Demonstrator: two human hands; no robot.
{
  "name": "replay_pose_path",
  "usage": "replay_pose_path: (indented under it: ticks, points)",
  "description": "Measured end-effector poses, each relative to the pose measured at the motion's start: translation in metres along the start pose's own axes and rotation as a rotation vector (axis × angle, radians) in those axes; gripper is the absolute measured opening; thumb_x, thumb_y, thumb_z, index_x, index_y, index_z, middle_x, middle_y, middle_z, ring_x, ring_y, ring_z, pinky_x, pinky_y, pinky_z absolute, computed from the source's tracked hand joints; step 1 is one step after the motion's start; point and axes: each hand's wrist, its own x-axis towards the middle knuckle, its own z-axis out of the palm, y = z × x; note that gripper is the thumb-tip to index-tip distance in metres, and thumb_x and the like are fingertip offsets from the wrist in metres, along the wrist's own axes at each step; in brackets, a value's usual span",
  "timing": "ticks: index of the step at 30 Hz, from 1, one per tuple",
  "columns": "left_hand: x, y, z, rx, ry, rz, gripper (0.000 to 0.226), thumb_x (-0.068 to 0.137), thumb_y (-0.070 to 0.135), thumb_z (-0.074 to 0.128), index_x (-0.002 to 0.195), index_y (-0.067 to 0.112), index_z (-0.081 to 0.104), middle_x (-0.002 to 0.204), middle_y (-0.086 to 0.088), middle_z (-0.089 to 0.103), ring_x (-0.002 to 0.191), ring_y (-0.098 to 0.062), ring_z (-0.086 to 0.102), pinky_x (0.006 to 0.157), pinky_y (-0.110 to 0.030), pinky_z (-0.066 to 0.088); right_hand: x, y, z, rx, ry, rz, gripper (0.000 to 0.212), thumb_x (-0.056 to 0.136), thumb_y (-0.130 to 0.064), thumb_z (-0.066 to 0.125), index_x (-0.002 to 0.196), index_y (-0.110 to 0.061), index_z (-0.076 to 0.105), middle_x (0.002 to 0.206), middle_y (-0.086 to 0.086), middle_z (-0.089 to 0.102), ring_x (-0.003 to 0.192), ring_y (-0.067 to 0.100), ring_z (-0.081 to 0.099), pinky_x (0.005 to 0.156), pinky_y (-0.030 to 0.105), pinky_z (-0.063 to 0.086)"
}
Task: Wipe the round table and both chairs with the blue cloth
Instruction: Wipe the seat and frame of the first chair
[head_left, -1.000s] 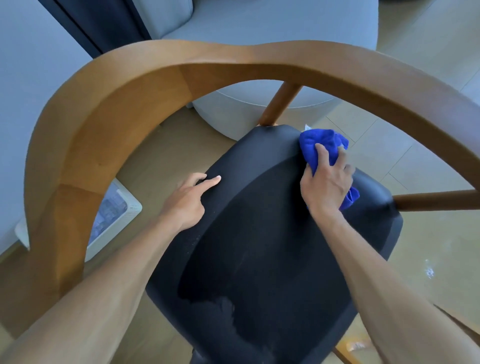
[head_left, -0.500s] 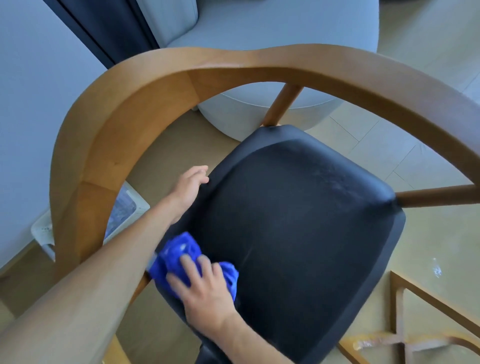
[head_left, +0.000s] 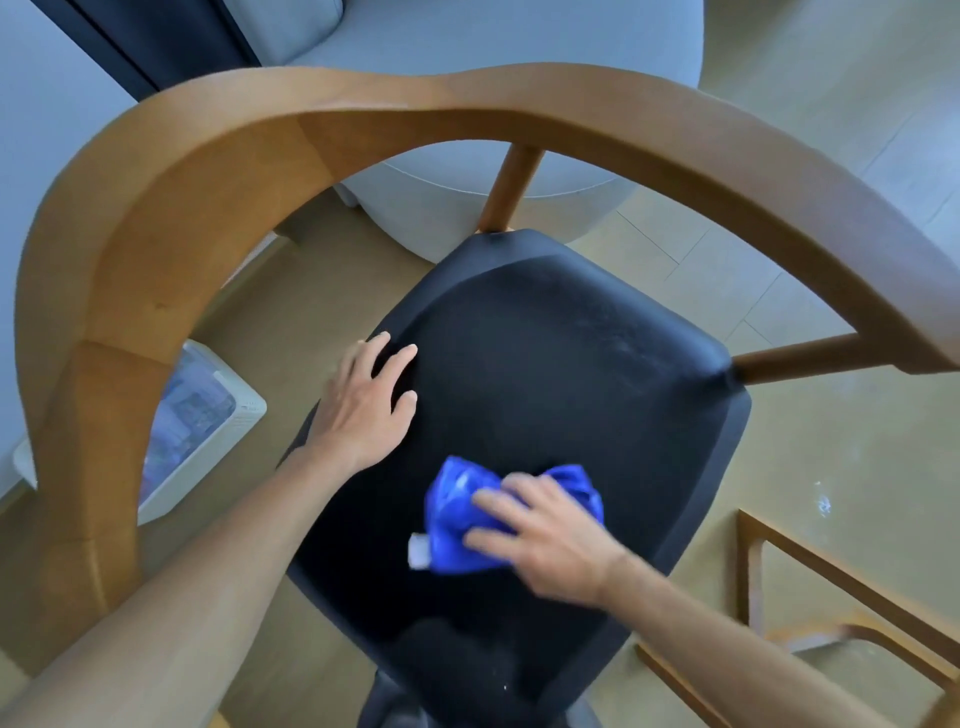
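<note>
Blue cloth (head_left: 457, 519) under right hand (head_left: 550, 540); left hand (head_left: 363, 405) flat on seat (head_left: 571, 364).

— Where did the cloth (head_left: 457, 514) lie?
— On the near part of the chair seat (head_left: 561, 374), under the right hand (head_left: 545, 540).
— And the left hand (head_left: 363, 405)?
— On the seat's left edge, well apart from the cloth.
— What else stood around?
— A bin (head_left: 208, 415) on the floor to the left, a sofa (head_left: 467, 104) behind the chair's curved backrest (head_left: 363, 114), and a wooden frame (head_left: 779, 587) to the right.
</note>
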Motion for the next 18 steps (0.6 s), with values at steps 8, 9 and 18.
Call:
replay_pose_path:
  ticks: [8,9,18]
  points:
    - [-0.040,-0.005,0.027,0.302,-0.055,0.076,0.062,0.097,0.040,0.041,0.152,0.030,0.014,0.160,-0.004,-0.003,0.147,-0.027,-0.006,0.118,-0.052,0.012,0.005,0.087,-0.040,-0.098,0.276,0.911,0.050,0.080,-0.018,0.069,0.129,-0.018,0.059,0.135,0.020,0.048,0.100,0.044,0.050,0.075,0.049,0.046]
    - [-0.047,-0.007,0.030,0.317,-0.067,0.076,0.064,0.096,0.042,0.041,0.152,0.031,0.011,0.160,-0.004,-0.005,0.147,-0.028,-0.007,0.118,-0.053,0.012,0.013,0.079,-0.037,-0.084,0.288,0.987,0.051,0.080,-0.020,0.068,0.130,-0.018,0.058,0.136,0.021,0.048,0.097,0.043,0.050,0.075,0.049,0.047]
    - [-0.057,-0.009,0.037,0.305,-0.122,0.048,0.073,0.095,0.046,0.045,0.152,0.035,0.001,0.159,-0.002,-0.019,0.147,-0.026,-0.015,0.117,-0.054,0.011,-0.014,-0.090,0.026,0.091,0.200,0.568,0.050,0.067,-0.008,0.054,0.112,-0.026,0.064,0.122,0.013,0.057,0.084,0.033,0.055,0.069,0.039,0.048]
